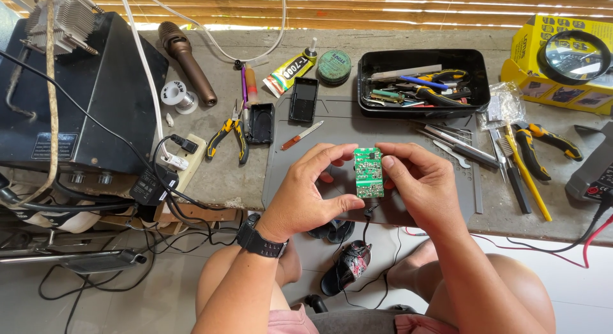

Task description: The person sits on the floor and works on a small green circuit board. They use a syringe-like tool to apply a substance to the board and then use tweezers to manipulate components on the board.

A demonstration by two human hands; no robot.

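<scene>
Head view shows us a cluttered grey counter; our left hand and right hand fingers pinch a green circuit board, its underside hidden.

Electronics repair workbench: black tool tray, pliers, solder spool, magnifier, grey work mat.

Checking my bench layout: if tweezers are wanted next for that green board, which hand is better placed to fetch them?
Probably the right hand: the tweezers lie just beyond it on the mat's right side. The left hand is farther away, and both grip the board.
</scene>
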